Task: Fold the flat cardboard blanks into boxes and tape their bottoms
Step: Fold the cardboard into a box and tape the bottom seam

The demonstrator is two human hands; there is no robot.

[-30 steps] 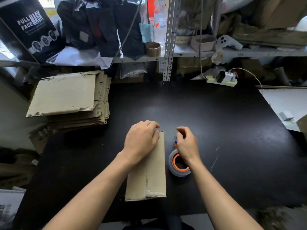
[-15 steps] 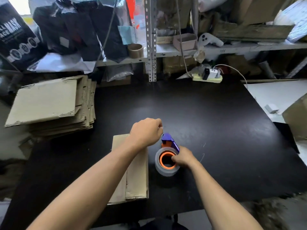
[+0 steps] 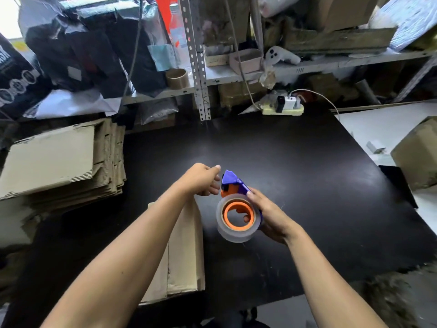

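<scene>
While the right hand (image 3: 269,216) grips the tape dispenser (image 3: 236,214), left hand (image 3: 203,179) pinching at its cutter, folded box (image 3: 184,252) below-left.

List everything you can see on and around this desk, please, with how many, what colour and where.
tape dispenser: one, clear roll on orange core with purple cutter, lifted above the table centre
folded box: one, brown, flat on the table under the left forearm
cardboard blanks: one stack, brown, table's left edge
table: one, black
power strip: one, cream, back of the table
tape core: one, brown, shelf behind
game controller: one, white, shelf
left hand: curled, pinching at the cutter, likely the tape end
right hand: grips the dispenser, fingertip through the core
</scene>
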